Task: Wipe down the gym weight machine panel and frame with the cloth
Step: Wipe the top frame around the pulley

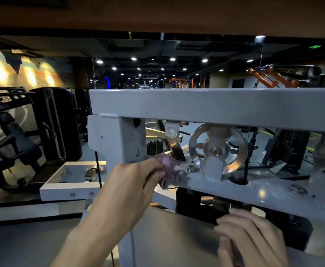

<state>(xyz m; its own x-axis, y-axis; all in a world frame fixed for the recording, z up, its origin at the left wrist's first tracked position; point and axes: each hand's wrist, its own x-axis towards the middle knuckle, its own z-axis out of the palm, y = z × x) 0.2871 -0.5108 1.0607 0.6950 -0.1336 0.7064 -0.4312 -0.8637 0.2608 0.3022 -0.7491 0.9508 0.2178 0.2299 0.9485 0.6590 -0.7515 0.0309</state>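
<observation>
At the upper left corner of the grey weight machine frame (pixel 206 105), the left hand (pixel 130 187) holds a purple cloth (pixel 167 172) against the metal. The cloth is bunched into a wad and blurred, so its long axis cannot be told; its loose end hangs down past the edge of the lower crossbar (pixel 263 191). It lies where the upright post (pixel 127 139) meets that crossbar, just beside a bolt head (pixel 191 168) and left of the silver pulley wheel (pixel 217 151). The frame's top beam runs left to right across the view; the lower crossbar slopes down toward the right.

Left hand: forearm enters from the lower left and reaches up and to the right, back of the hand toward the camera, fingers curled forward. Its grip is closed round the cloth, which sticks out beyond the fingertips on the right side of the hand.

Right hand (pixel 254 236): low at the right, back of the hand up, fingers bent over the top edge of the grey panel (pixel 177 237) below the crossbar. Fingertips touch that edge in front of a black part of the machine (pixel 196 207). Its grip is hooked on the panel edge, well apart from the cloth.

Behind the frame stand black padded machines (pixel 55 122) at the left and orange equipment (pixel 273 76) at the far right, under ceiling spotlights (pixel 134 59).
</observation>
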